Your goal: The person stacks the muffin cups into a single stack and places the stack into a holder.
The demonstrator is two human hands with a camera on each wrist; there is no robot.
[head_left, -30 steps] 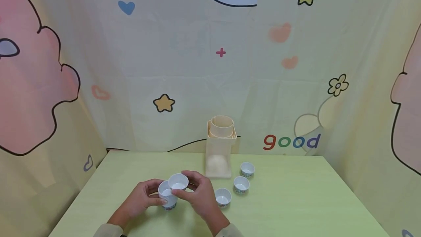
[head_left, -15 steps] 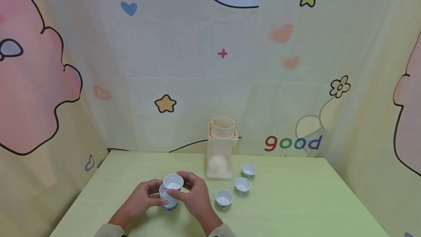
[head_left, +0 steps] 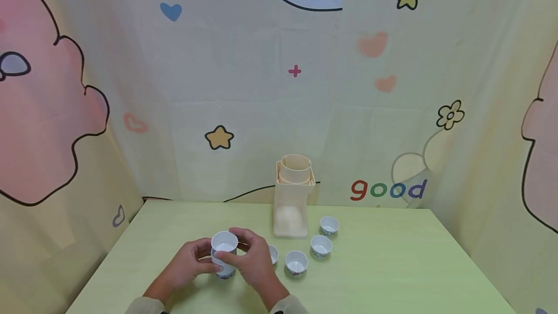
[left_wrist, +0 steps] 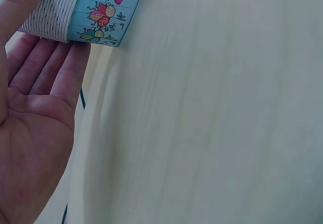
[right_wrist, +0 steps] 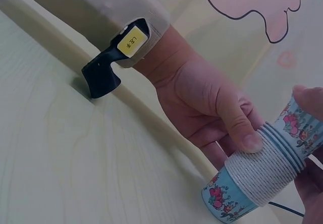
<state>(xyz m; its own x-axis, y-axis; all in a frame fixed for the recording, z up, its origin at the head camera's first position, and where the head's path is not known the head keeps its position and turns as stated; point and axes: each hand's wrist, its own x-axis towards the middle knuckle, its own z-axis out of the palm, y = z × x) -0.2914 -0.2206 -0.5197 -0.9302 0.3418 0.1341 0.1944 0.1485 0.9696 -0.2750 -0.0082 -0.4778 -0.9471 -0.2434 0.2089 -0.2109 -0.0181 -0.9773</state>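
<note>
My left hand [head_left: 193,258] grips a stack of nested paper cups [head_left: 225,270] above the near left part of the table. Close rows of white rims ring the stack [right_wrist: 260,168] in the right wrist view, and its lowest cup is blue with printed cartoon fruit. My right hand [head_left: 257,260] pinches one more paper cup [head_left: 224,242] between thumb and fingers. That cup [right_wrist: 298,125] sits at the stack's open end, its lower part inside the top rims. Only the fingertips and thumb of my right hand [right_wrist: 310,103] show at the right edge there.
Several single paper cups stand upright on the table, the nearest cup [head_left: 296,263] right of my right hand and the farthest cup [head_left: 329,226] behind it. A cream upright holder [head_left: 291,207] with a round tube [head_left: 295,168] stands at the back, before a printed curtain [head_left: 261,86].
My right hand has moved left with its cup, from beside the stack's mouth to in line over it. Another standing cup has come into view beside that hand. My left hand stays put.
</note>
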